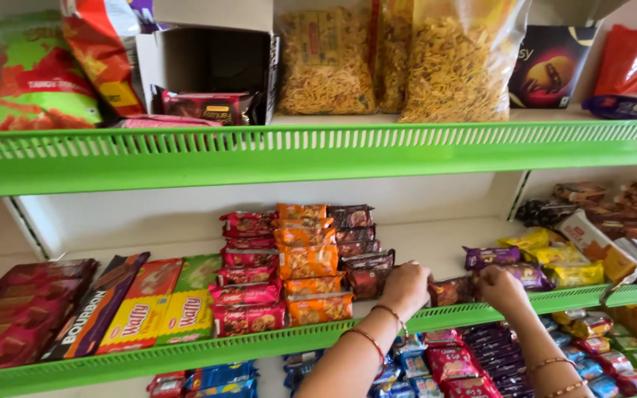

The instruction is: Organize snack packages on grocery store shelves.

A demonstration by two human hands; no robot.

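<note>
Both hands are up at the middle shelf [436, 243], right at its green slotted front rail. The left hand [405, 287] is closed, knuckles toward the camera, its fingers curled over one end of a small dark brown biscuit packet [447, 291] that lies along the shelf's front edge; the right hand [501, 286] sits at the packet's other end, fingers folded down, though whether that grip really has the packet or only touches it cannot be made out. So the packet lies between the two hands, just behind the rail, with purple packets [492, 256] just behind and to the right of it. Thin bangles show on both wrists. To the left of the left hand stand neat columns of snack packs: dark brown ones [359, 247] nearest, touching the hand, then orange ones [306, 262], then pink-red ones [247, 273]. Further left lie flat wafer boxes [160, 306] in yellow, red and green, and dark chocolate-coloured packs at the far end. Yellow packets [554, 258] sit right of the purple ones. On the upper shelf, a big clear bag of yellow fried snack [455, 66] stands beside an open cardboard box [211, 63]. Below the hands, the lower shelf is packed with blue and red packets [451, 365].
</note>
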